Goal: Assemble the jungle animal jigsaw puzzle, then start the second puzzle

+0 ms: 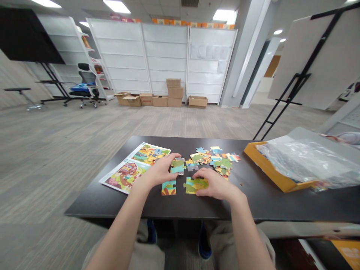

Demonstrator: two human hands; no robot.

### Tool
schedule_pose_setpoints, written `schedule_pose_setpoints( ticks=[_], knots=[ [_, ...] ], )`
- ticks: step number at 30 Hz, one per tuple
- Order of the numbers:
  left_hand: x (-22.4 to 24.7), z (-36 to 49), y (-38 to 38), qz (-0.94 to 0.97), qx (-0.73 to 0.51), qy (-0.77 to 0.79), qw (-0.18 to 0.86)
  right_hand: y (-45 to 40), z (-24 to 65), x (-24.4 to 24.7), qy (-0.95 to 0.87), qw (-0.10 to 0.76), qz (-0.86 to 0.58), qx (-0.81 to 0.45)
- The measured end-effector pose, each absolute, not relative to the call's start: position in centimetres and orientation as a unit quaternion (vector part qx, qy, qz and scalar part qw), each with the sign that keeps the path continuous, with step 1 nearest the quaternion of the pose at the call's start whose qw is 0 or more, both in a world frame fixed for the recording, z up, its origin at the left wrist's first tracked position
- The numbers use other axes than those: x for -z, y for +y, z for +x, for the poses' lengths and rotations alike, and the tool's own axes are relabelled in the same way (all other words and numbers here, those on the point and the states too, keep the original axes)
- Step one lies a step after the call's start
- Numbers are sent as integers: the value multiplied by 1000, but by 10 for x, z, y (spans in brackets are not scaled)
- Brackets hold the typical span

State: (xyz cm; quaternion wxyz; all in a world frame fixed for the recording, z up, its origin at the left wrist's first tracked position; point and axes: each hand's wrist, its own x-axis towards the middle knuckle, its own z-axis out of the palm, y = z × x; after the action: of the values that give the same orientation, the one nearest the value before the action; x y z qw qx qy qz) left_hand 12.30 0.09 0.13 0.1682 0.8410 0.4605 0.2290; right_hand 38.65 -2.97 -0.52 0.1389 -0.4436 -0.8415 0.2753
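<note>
White shelving [165, 56] and cardboard boxes [174, 92] across upper middle of frame; dark surface [101, 204] spans the lower half. Left hand [159, 171]: thumb and fingers closed on a green-and-teal puzzle piece [177, 165], centre of frame. Right hand [215, 183]: pinching a yellow-green puzzle piece [192, 186], below and right of it. Teal-and-red piece [168, 188] lies flat below the left hand, held by neither; gaps separate it from both held pieces. Progress, as judged: early, no join confirmed. Grey piece [192, 165] close to the green-and-teal one; contact cannot be told. Remaining: loose pile [225, 163] right of centre, overlapping, apparently unassembled. Printed sheet [123, 174] left; yellow box [267, 165] with clear plastic [298, 157] at right.
</note>
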Motion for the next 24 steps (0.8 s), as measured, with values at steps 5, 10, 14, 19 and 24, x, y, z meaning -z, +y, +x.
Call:
schedule_pose_setpoints(
  ticks=[5, 10, 14, 19, 24],
  knots=[
    [5, 115, -19, 856, -210, 434, 185, -30, 386, 4, -843, 129, -448, -269],
    [13, 103, -23, 859, -200, 438, 172, -30, 385, 4, -842, 130, -449, -271],
    [11, 103, -24, 860, -195, 453, 131, -29, 384, 1, -839, 129, -455, -270],
    [13, 112, -17, 857, -193, 453, 152, -29, 384, 1, -836, 130, -459, -270],
    [11, 124, -9, 804, -296, 471, 212, -29, 385, 5, -836, 160, -453, -264]
  ],
)
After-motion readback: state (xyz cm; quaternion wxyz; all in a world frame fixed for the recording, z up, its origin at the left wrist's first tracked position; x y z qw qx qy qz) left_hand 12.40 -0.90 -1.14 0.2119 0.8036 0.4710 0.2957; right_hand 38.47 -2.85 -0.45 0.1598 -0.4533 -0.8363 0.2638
